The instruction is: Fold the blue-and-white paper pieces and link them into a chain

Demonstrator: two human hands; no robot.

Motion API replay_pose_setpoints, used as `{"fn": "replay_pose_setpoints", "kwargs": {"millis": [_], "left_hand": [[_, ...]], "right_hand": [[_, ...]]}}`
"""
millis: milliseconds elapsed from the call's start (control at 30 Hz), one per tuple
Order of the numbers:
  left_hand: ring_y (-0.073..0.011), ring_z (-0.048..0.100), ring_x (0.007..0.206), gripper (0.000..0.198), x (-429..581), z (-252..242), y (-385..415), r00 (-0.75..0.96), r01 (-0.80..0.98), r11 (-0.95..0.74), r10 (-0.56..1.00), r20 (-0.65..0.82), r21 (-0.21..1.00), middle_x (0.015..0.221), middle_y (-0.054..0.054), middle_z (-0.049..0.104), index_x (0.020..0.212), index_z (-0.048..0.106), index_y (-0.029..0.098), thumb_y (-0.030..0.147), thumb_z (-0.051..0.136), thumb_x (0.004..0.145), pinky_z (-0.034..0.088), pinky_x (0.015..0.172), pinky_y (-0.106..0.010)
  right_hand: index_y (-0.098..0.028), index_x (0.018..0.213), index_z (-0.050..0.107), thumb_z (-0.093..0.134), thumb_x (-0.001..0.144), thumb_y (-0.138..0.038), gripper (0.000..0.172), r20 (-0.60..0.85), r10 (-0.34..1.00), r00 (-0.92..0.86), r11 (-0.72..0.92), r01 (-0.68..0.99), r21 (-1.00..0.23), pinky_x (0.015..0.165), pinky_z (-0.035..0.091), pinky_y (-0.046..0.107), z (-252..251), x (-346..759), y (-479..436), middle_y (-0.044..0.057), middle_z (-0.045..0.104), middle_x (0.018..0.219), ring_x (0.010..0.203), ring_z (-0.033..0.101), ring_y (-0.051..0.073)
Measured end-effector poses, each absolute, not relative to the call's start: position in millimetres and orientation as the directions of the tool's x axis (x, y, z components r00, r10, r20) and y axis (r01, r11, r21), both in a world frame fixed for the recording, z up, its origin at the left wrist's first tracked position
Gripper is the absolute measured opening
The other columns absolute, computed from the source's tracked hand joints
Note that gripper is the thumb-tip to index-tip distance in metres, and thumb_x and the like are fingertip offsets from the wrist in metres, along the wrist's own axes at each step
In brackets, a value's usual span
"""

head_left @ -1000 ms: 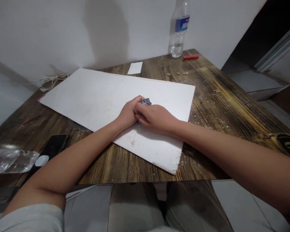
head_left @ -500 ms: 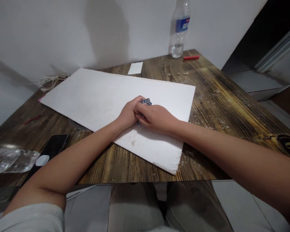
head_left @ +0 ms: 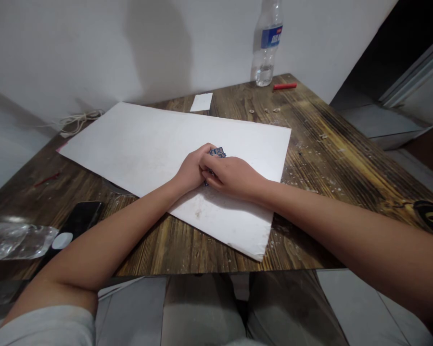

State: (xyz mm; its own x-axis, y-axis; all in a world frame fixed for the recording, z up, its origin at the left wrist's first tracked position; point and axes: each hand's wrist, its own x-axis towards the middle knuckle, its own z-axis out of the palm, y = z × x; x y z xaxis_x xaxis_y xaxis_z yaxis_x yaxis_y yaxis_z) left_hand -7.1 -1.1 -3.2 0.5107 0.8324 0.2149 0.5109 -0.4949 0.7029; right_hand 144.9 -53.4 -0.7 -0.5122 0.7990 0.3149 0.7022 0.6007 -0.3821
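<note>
Both hands meet over a white board (head_left: 144, 139) that lies on the wooden table. A small dark-blue patterned piece (head_left: 218, 152) pokes out between them, mostly covered by the fingers, so its kind cannot be made out. My left hand (head_left: 194, 167) is closed around its left side. From the right, my right hand (head_left: 234, 175) is closed over the same piece, its thumb and fingers touching the left hand.
At the back stands a clear plastic bottle (head_left: 269, 57), beside a red stick-like object (head_left: 285, 86). A small white paper (head_left: 201, 102) lies behind the board. A black phone (head_left: 81, 218), crumpled clear plastic (head_left: 18, 240) and a white cable (head_left: 80, 120) are at left.
</note>
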Motion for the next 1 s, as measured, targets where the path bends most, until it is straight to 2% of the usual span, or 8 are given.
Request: {"fn": "replay_pose_setpoints", "kwargs": {"millis": [567,767,1000], "left_hand": [[-0.0156,0.057,0.081,0.015,-6.7,0.4,-5.0,0.521,0.496,-0.5,0.825,0.217,0.71,0.08,0.001,0.064,0.088,0.058,0.021,0.016,0.051,0.075,0.045,0.073,-0.029],[-0.0149,0.057,0.079,0.008,-5.4,-0.1,-4.8,0.516,0.475,-0.484,0.83,0.214,0.735,0.081,0.001,0.065,0.086,0.057,0.021,0.024,0.051,0.083,0.044,0.074,-0.029],[-0.0152,0.057,0.08,0.008,-6.2,-1.9,-3.8,0.525,0.461,-0.485,0.824,0.211,0.743,0.082,0.001,0.065,0.088,0.057,0.022,0.024,0.052,0.082,0.044,0.076,-0.03]], "right_hand": [[-0.019,0.107,0.05,0.03,0.096,-0.035,0.028,0.322,0.798,-0.509,0.601,0.706,-0.375,0.057,0.02,0.03,-0.8,146.3,-54.1,0.007,0.064,0.089,0.063,0.042,0.015],[-0.019,0.107,0.052,0.03,0.096,-0.036,0.03,0.334,0.798,-0.501,0.6,0.709,-0.371,0.057,0.019,0.03,-1.5,145.6,-54.2,0.007,0.065,0.088,0.064,0.042,0.015],[-0.019,0.107,0.052,0.03,0.097,-0.035,0.029,0.312,0.815,-0.487,0.577,0.726,-0.374,0.058,0.019,0.03,2.5,145.4,-56.2,0.007,0.066,0.089,0.064,0.044,0.015]]}}
